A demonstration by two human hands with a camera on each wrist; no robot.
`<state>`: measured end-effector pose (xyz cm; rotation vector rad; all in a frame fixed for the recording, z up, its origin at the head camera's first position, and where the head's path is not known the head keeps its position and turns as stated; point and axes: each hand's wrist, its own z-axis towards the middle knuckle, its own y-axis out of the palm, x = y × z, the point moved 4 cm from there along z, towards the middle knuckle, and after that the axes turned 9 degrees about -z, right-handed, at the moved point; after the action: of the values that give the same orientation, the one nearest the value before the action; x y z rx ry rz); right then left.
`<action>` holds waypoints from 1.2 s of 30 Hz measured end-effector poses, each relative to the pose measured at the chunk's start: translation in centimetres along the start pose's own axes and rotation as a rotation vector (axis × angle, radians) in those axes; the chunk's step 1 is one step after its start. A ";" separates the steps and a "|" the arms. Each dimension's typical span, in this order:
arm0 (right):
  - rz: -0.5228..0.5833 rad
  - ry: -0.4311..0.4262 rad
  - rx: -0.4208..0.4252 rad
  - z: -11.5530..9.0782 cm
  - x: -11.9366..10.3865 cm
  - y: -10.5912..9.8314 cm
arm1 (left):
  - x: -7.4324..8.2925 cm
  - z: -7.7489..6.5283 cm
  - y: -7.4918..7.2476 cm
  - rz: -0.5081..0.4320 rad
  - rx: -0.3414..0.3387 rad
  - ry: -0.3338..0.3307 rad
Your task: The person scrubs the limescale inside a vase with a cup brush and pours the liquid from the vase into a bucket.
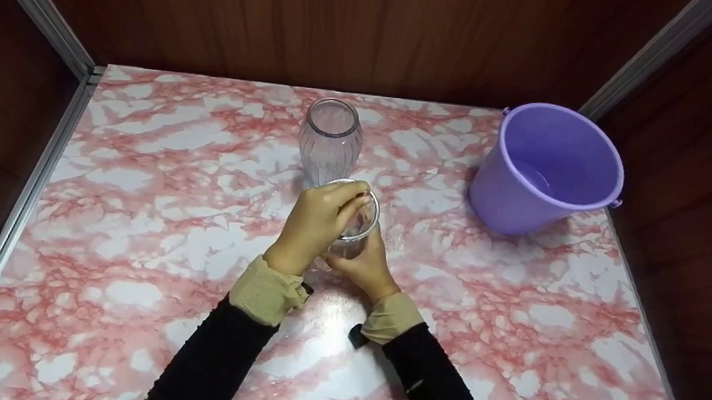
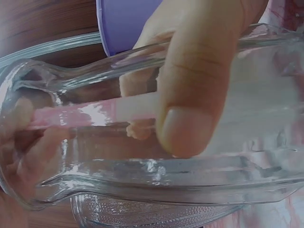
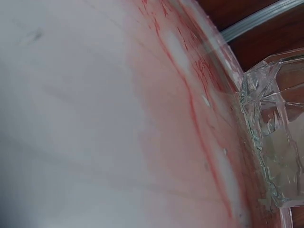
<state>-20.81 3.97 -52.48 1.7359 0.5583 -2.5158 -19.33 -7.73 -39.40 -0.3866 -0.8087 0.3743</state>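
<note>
A clear glass vase [image 1: 346, 248] with a flared rim is tilted in the middle of the table. My right hand [image 1: 368, 267] grips its body from the right, and the thumb [image 2: 192, 104] lies across the glass in the left wrist view. My left hand [image 1: 315, 222] is at the vase's mouth, with fingertips inside the rim. Those fingers pinch a slim pink-and-white stick-like tool [image 2: 76, 114], seen through the glass; its far end is blurred behind the thumb. In the right wrist view only the vase's thick base [image 3: 273, 137] shows.
A second, ribbed glass vase [image 1: 331, 149] stands upright just behind the hands. To the back right is a purple bucket [image 1: 510, 200]. Dark wood-look panels [image 1: 345, 25] border the red-and-white marbled table [image 1: 157, 331] at the back and sides.
</note>
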 end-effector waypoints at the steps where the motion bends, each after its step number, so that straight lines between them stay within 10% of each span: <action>1: 0.003 -0.005 -0.003 0.0 -0.5 0.0 | 0.0 0.0 0.0 -0.001 0.004 0.001; 36: 0.004 -0.017 0.008 0.3 1.7 0.2 | 0.3 0.0 0.5 0.155 -0.059 -0.016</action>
<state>-21.64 3.99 -53.95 1.7142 0.5444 -2.5314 -19.20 -7.18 -39.45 -0.5036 -0.8087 0.4988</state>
